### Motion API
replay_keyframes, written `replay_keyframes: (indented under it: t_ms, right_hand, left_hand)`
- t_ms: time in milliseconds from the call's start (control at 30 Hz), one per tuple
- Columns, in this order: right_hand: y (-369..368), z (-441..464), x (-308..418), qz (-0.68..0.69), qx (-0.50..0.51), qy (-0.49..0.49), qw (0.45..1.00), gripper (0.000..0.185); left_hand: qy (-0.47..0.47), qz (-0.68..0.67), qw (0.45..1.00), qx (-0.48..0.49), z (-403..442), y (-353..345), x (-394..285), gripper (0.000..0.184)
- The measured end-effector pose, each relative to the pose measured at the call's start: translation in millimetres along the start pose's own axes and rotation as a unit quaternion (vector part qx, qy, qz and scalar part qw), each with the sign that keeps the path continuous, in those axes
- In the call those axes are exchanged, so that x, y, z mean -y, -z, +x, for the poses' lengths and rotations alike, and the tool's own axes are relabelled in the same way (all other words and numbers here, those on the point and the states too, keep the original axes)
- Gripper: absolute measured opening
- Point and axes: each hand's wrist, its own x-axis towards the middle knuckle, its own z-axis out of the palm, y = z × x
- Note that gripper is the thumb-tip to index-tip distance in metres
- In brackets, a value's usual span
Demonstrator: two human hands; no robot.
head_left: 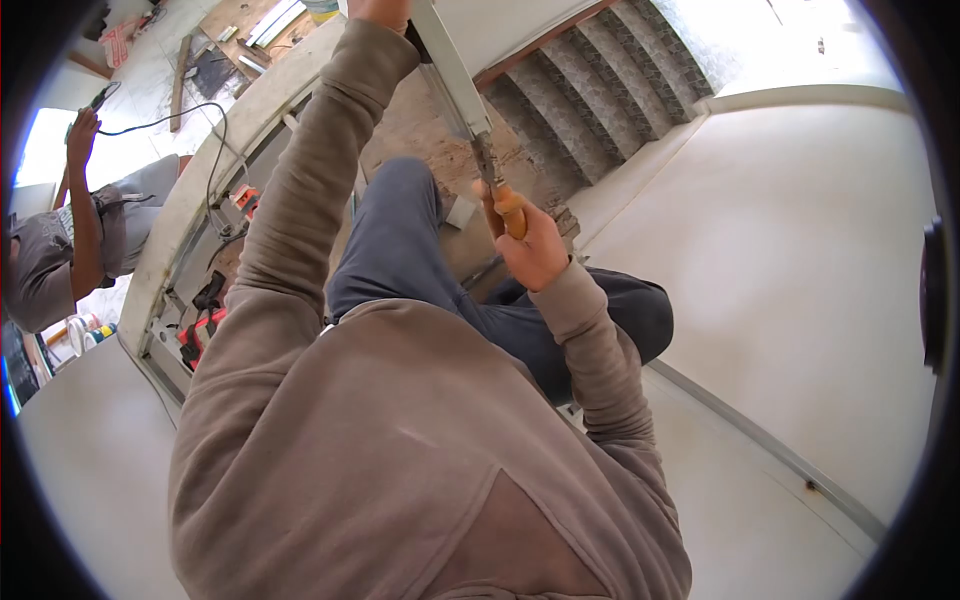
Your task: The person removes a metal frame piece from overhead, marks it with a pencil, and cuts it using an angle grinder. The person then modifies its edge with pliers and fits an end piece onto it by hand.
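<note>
My right hand (535,247) is closed around the orange-yellow handles of a hand tool (512,213), which look like those of snips or pliers. The tool's dark metal jaws meet the lower end of a long pale metal profile (455,70). At the top edge of the view, my left hand (380,10) is beside the upper part of this profile, its fingers cut off by the frame.
Grey patterned steps (600,90) descend at the upper right, beside a broad white surface (790,240). At left, beyond a curved ledge (155,250), another person (85,230) raises a hand near a cable. A red tool bag (205,335) lies near the ledge.
</note>
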Motion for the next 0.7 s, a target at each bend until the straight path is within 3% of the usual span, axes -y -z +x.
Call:
replay_keyframes:
  t_ms: [67, 333, 500, 600, 700]
  right_hand:
    - [-0.4, -1.0, -4.6, 0.024, 0.0, 0.01, 1.0, 0.062]
    - [0.0, -4.9, 19.9, -0.051, -0.033, 0.052, 0.997, 0.053]
    - [-2.7, -6.4, 22.1, -0.085, -0.045, 0.046, 0.994, 0.043]
    - [-5.4, -7.7, 12.0, -0.097, -0.05, 0.055, 0.993, 0.037]
    - [-2.4, -4.0, 13.4, -0.11, -0.038, 0.039, 0.992, 0.036]
  left_hand:
    - [0.012, -0.035, 0.999, 0.035, 46.0, 21.4, 23.0, 0.026]
    - [-0.023, -0.043, 0.995, 0.088, 57.6, 33.6, 32.3, 0.021]
    - [-0.041, -0.02, 0.998, 0.037, 45.9, 31.3, 29.5, 0.025]
    - [-0.053, 0.021, 0.997, 0.043, 41.6, 37.1, 32.3, 0.039]
    - [-0.074, -0.028, 0.996, 0.028, 75.3, 52.4, 46.1, 0.018]
